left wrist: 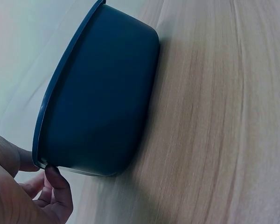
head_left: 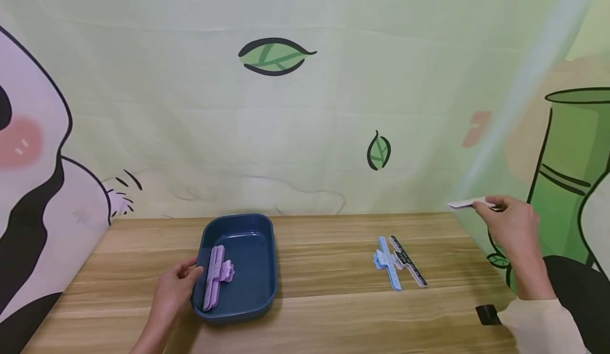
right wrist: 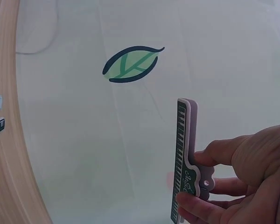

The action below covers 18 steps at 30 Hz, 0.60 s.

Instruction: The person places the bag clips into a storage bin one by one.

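Raised well to the right of the blue tray, a piano-key clip sits pinched in the right hand, its long axis pointing leftward (the nearer left hand grips the tray's near-left rim).

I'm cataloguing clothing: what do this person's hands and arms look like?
The left hand and right hand wear no gloves, and no rings show. A cream sleeve, with a small black block beside it, covers part of the right arm; no left sleeve is visible.
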Each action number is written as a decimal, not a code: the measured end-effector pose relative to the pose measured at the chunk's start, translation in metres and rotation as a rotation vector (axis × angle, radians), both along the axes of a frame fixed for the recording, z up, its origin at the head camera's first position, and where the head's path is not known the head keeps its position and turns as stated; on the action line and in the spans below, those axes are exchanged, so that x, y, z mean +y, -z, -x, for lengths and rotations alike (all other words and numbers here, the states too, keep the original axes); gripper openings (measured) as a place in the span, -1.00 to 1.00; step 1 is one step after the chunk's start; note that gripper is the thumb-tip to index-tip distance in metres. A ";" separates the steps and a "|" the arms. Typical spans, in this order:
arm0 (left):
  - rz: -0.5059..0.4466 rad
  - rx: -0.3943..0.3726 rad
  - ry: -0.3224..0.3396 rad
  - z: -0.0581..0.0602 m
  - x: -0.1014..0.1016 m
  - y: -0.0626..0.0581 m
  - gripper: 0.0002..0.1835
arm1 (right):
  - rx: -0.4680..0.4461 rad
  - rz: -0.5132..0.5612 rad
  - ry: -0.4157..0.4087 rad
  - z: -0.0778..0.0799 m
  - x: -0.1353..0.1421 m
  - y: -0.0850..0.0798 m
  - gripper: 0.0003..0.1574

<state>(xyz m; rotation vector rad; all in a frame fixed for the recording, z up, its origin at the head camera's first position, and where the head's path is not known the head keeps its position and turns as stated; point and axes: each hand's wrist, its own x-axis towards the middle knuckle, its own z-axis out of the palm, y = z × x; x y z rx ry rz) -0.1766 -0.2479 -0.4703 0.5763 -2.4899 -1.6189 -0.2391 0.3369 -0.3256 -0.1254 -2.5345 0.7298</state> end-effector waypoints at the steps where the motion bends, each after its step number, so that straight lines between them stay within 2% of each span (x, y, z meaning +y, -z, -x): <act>1: 0.001 0.001 0.000 0.000 0.000 0.000 -0.53 | 0.000 0.002 0.003 -0.001 0.000 -0.002 -0.42; 10: 0.015 0.004 -0.003 0.000 0.000 0.001 -0.54 | 0.004 0.023 0.026 -0.003 0.000 -0.010 -0.38; 18: 0.011 -0.004 -0.003 0.001 0.000 0.002 -0.53 | 0.055 0.039 0.019 -0.004 0.000 -0.011 -0.41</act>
